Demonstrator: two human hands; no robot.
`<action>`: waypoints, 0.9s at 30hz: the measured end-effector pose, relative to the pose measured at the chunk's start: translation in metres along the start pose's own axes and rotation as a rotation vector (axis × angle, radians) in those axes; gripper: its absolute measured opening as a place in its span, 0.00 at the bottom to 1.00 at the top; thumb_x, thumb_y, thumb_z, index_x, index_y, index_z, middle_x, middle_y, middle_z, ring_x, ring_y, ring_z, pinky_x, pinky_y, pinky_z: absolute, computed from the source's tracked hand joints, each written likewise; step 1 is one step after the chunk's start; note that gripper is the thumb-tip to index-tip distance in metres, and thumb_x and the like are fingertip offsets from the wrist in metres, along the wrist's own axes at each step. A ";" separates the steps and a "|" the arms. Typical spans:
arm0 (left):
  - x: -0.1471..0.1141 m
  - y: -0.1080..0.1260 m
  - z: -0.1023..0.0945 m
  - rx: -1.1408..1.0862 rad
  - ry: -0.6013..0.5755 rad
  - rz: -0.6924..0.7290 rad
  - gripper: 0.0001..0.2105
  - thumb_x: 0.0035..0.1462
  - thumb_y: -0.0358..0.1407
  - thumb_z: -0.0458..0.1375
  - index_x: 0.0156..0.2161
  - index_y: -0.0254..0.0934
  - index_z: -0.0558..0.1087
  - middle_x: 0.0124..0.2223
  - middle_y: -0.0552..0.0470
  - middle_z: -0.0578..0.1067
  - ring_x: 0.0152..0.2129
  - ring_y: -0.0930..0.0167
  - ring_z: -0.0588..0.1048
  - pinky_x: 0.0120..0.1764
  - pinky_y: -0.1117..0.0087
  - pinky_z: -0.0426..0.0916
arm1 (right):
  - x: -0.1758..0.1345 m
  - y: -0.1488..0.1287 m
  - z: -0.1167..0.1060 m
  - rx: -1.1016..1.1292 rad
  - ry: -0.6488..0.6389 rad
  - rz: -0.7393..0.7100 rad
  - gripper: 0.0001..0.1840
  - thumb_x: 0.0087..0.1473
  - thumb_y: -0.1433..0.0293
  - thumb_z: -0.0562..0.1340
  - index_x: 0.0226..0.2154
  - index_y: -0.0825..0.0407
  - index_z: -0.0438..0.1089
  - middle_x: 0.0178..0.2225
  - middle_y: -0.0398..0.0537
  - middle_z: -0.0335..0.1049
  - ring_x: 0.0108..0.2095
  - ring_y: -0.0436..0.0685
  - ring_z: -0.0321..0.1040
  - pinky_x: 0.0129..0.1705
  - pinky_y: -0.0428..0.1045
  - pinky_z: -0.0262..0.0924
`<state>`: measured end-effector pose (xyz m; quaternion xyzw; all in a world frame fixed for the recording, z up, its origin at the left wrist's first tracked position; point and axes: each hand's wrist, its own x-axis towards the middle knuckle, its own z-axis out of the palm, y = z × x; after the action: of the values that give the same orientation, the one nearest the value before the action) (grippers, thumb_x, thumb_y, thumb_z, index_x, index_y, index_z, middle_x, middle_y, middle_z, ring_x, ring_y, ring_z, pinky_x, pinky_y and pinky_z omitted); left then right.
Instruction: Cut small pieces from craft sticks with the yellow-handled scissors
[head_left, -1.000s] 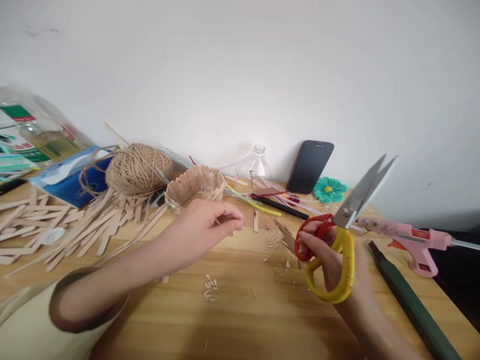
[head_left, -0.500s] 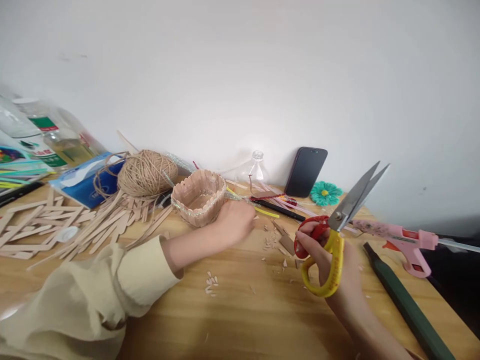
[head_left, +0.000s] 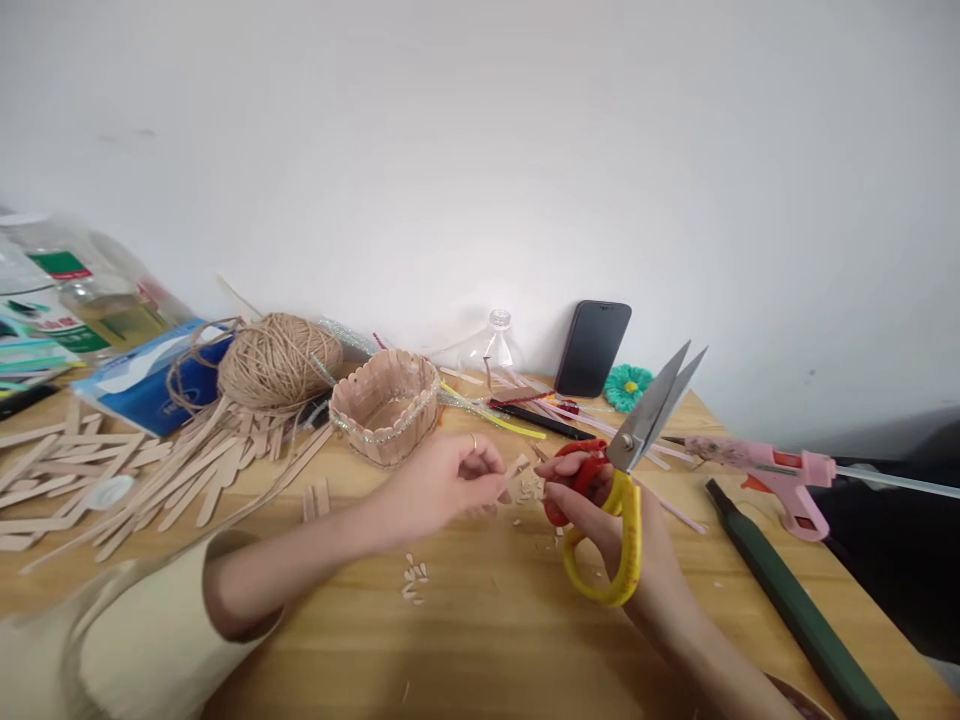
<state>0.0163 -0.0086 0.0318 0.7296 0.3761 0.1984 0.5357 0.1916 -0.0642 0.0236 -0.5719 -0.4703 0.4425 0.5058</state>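
My right hand [head_left: 651,560] grips scissors [head_left: 627,470] with one red and one yellow handle. Their blades point up and away, slightly parted. Fingers pinched, my left hand [head_left: 442,487] holds a small piece of wooden craft stick [head_left: 517,466], partly hidden by the fingertips. Just behind that hand stands a little basket [head_left: 384,435] made of rounded wooden sticks, with a glittery band around it. Small wood offcuts [head_left: 414,577] lie on the table in front of my left hand, and more are scattered between both hands.
Craft sticks [head_left: 202,470], a twine ball [head_left: 281,360] and a blue tissue pack [head_left: 161,385] crowd the left. A phone [head_left: 594,348] leans against the wall near a teal flower [head_left: 628,387]. A pink glue gun [head_left: 780,465] and dark green tool [head_left: 795,600] lie right.
My left hand has come toward me from beside the basket, nearer my right hand, with the small wood piece at its fingertips. The scissors remain in my right hand; the view has shifted slightly.
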 end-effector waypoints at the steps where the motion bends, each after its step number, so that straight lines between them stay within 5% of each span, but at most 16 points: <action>1: -0.004 0.001 0.002 -0.129 -0.022 -0.035 0.05 0.53 0.34 0.52 0.31 0.35 0.66 0.30 0.51 0.75 0.25 0.74 0.72 0.29 0.74 0.67 | -0.001 0.000 0.001 0.025 -0.014 -0.003 0.13 0.41 0.64 0.66 0.28 0.53 0.66 0.27 0.45 0.65 0.24 0.52 0.61 0.26 0.48 0.57; 17: -0.017 -0.001 0.009 -0.528 -0.165 -0.148 0.03 0.52 0.32 0.55 0.30 0.33 0.68 0.27 0.54 0.73 0.23 0.77 0.70 0.28 0.75 0.66 | -0.004 0.014 0.002 0.392 -0.262 0.003 0.08 0.47 0.70 0.66 0.25 0.51 0.65 0.23 0.39 0.66 0.23 0.48 0.63 0.27 0.45 0.58; 27: -0.014 0.002 0.006 -0.587 -0.139 -0.205 0.06 0.46 0.34 0.60 0.31 0.33 0.69 0.26 0.54 0.74 0.24 0.75 0.70 0.25 0.75 0.66 | 0.001 0.022 0.001 0.308 -0.192 -0.011 0.09 0.46 0.69 0.66 0.25 0.52 0.64 0.21 0.39 0.66 0.22 0.49 0.62 0.25 0.44 0.56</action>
<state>0.0121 -0.0239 0.0330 0.5141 0.3369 0.1932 0.7648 0.1931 -0.0639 0.0013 -0.4401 -0.4463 0.5590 0.5428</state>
